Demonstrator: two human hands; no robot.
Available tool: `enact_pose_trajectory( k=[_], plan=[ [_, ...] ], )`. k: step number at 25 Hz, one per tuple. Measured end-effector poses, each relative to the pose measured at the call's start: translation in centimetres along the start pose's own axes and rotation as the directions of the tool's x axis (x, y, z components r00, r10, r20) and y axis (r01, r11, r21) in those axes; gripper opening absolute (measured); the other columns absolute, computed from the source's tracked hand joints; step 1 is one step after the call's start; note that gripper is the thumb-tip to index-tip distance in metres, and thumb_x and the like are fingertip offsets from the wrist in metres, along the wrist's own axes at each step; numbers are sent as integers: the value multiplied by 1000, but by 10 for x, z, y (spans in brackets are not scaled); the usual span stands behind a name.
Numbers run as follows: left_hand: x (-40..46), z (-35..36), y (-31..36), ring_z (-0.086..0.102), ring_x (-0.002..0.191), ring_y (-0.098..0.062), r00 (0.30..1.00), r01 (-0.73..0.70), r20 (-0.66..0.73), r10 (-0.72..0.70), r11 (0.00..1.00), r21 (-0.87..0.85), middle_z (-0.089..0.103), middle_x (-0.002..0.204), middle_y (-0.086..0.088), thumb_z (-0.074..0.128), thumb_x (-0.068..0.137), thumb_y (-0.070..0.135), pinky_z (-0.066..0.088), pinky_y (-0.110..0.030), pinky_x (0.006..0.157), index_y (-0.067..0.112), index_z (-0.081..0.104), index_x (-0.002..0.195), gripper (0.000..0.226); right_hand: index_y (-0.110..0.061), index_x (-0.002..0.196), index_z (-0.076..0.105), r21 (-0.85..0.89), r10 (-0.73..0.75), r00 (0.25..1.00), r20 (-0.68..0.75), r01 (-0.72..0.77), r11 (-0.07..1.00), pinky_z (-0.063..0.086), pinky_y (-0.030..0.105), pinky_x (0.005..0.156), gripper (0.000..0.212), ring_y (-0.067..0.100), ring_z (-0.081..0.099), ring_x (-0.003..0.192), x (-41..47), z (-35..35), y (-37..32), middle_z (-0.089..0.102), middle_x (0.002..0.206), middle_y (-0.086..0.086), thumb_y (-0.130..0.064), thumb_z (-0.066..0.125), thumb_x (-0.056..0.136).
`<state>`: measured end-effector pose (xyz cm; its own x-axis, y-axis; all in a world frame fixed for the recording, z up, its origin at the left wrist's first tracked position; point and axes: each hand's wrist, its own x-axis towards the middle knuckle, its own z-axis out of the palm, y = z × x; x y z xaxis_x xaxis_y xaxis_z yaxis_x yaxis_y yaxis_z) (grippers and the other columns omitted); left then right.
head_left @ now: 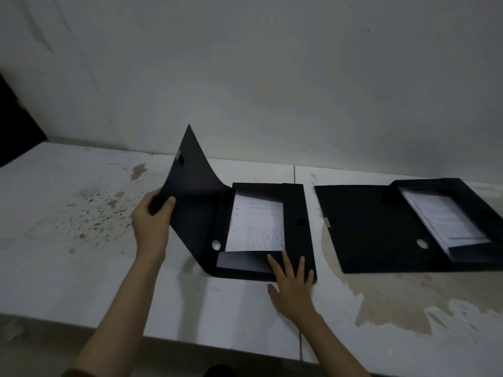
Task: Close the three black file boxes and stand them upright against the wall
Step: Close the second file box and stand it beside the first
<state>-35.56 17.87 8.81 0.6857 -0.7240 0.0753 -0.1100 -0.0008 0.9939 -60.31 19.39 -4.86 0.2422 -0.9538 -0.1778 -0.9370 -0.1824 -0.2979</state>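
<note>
The left hand [150,224] was curled around the free edge of the cover flap [190,191], thumb on the inner face and fingers behind, holding it lifted and bowed upward. The right hand [292,284] lay spread and flat, gripping nothing, its fingertips pressing on the short bottom flap [245,261] and near corner of the middle file box [295,213]. That box lay open on the white table [68,268], with printed paper [257,224] showing in its tray and a round metal eyelet [216,244] at the spine.

Just to the right, apart from it, a second file box [381,235] lay fully open and flat, cover spread to the left, papers [446,221] in its tray. Both sat near the pale wall [272,77] without touching it. The tabletop was stained with brown blotches. A dark object [16,126] stood at the far left edge; what it was could not be told.

Both forearms were bare and reached forward from the bottom of the view, the left angled up and the right wrist low over the table.
</note>
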Motion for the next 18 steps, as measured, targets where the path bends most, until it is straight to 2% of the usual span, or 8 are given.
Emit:
enact_pose_trajectory(
  k=[2, 3, 6, 9, 11, 13, 15, 18],
  plan=[
    [-9, 18, 1, 59, 102, -21, 997, -47, 65, 47, 999, -5, 63, 109, -6, 54, 88, 9, 49, -35, 91, 10, 60, 116, 28, -26, 140, 29, -124, 73, 995, 66, -64, 990, 44, 64, 85, 101, 49, 51, 117, -1, 5, 1, 54, 137, 10, -50, 77, 54],
    [-13, 26, -2, 58, 104, -20, 993, -62, 102, 61, 998, 9, 63, 114, -7, 52, 89, 6, 49, -34, 93, 10, 58, 120, 31, -25, 141, 24, -135, 76, 996, 55, -68, 988, 44, 64, 86, 104, 48, 50, 119, 1, 6, 0, 52, 138, 10, -51, 76, 54],
    [-29, 46, -17, 51, 123, -17, 951, -103, 300, 74, 991, 83, 52, 138, -3, 48, 90, 1, 42, -32, 104, 16, 43, 137, 50, -36, 145, 6, 52, 51, 997, 53, -54, 997, 6, 60, 112, 71, 39, 2, 144, 5, -8, -3, 8, 158, 2, -36, 50, 88],
    [-43, 60, -39, 31, 136, -6, 832, -229, 539, 132, 967, 117, 32, 148, 10, 52, 87, -2, 28, -28, 114, 34, 28, 139, 68, -29, 135, 39, 373, 132, 990, 50, -141, 917, 13, 52, 116, 41, 28, 17, 143, 25, -27, 0, 33, 150, 1, -35, 39, 95],
    [-42, 68, -59, 18, 141, -4, 710, -379, 685, 160, 908, 181, 20, 154, 13, 59, 85, 6, 20, -28, 117, 40, 19, 140, 76, -22, 126, 50, 623, 186, 979, 82, -195, 757, 28, 45, 112, 38, 26, 40, 130, 34, -52, -4, 52, 134, 6, -39, 31, 97],
    [-40, 75, -74, 3, 145, -5, 594, -497, 798, 104, 827, 263, 6, 158, 15, 61, 84, 22, 14, -33, 120, 41, 10, 144, 81, -16, 119, 55, 864, 229, 960, 160, -249, 438, 36, 31, 103, 48, 22, 52, 116, 38, -75, -3, 58, 125, 7, -42, 20, 99],
    [-38, 83, -86, -9, 144, -6, 500, -614, 865, 27, 716, 332, -7, 156, 17, 58, 84, 41, 6, -39, 121, 42, 2, 144, 82, -18, 111, 54, 940, 307, 932, 192, -264, 217, 43, 30, 91, 52, 19, 57, 102, 42, -90, 7, 61, 112, 5, -47, 14, 97],
    [-42, 95, -98, -19, 141, -7, 411, -755, 911, -42, 544, 366, -20, 149, 20, 39, 71, 74, -10, -40, 116, 45, -11, 139, 89, -15, 126, 50, 943, 399, 876, 272, -325, 71, 40, 42, 104, 65, 26, 52, 115, 52, -90, 25, 56, 124, 8, -59, 14, 92]
  ],
)
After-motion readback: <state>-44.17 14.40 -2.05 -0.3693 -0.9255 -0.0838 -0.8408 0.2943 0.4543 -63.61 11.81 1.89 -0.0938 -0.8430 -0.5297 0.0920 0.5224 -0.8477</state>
